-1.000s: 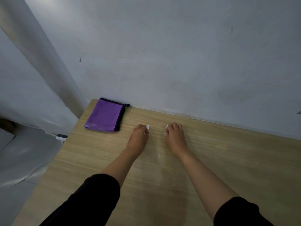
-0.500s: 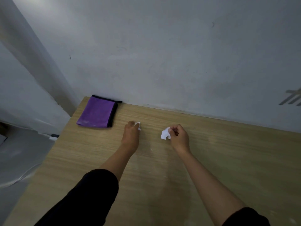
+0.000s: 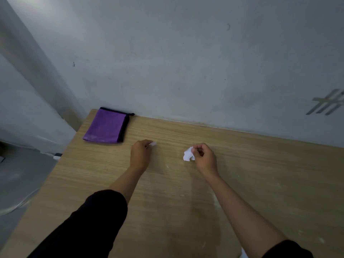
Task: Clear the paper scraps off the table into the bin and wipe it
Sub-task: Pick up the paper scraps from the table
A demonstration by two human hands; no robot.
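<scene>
My right hand is raised a little above the wooden table, pinching a crumpled white paper scrap between thumb and fingers. My left hand rests knuckles-up on the table with a small white paper scrap at its fingertips; most of that scrap is hidden by the fingers. A folded purple cloth with black trim lies at the table's far left corner, just left of my left hand. Tiny white flecks dot the table between my arms. No bin is in view.
A grey wall runs along the table's far edge. The table's left edge drops to a grey floor with a white cable. A pale smear marks the wood by my right forearm.
My right hand has lifted from the table with a crumpled scrap pinched in it, and the hands have moved apart. My left hand stays down on its small scrap.
</scene>
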